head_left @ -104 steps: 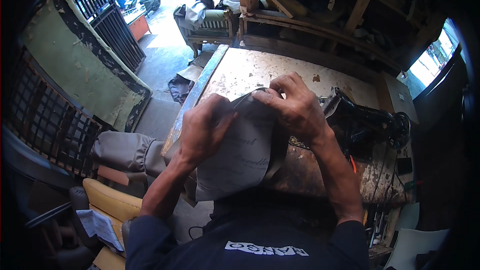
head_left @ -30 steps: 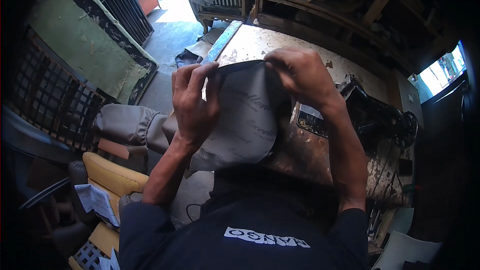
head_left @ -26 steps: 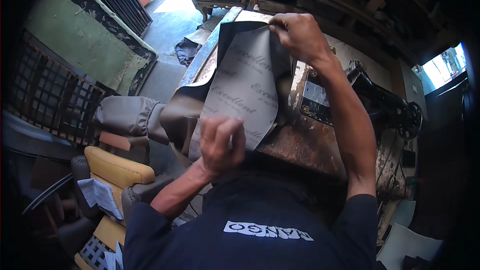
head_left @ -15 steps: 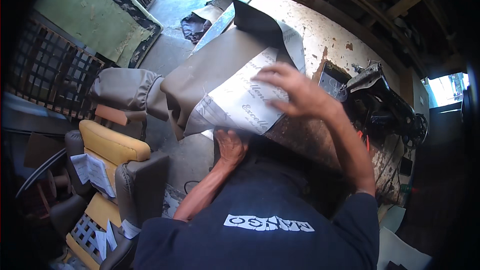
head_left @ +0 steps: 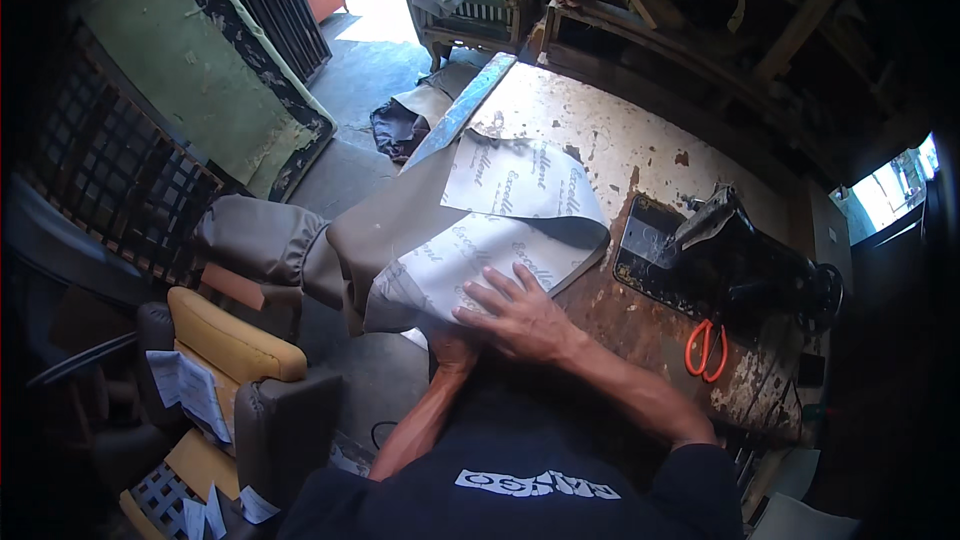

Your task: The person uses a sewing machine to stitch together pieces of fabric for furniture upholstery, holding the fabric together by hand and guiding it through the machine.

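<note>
- Fingers of right hand spread, palm down on sheet, pressing nothing between thumb and fingers.
- Left hand just beside it, at sheet's near edge; fingers hidden underneath, can't tell if gripping.
- Sheet: grey-brown face, pale printed backing; lies across near left part of table, far end folded over, left part bulging past table edge.
- Table: worn, paint chipped, bare brown patch near.
- Scissors with orange handles on table, right of the hands.
- Sewing machine: black, right side of table; metal bed plate toward sheet.
- Left of sheet: puffy grey cover, gathered at one end.
- Near left: armchair, yellow back, dark arms, papers on it.
- Far left: green panel with tattered dark border, leaning.
- Far: cloth-piled wooden seat.
- Far right: timber rack, dark inside.
</note>
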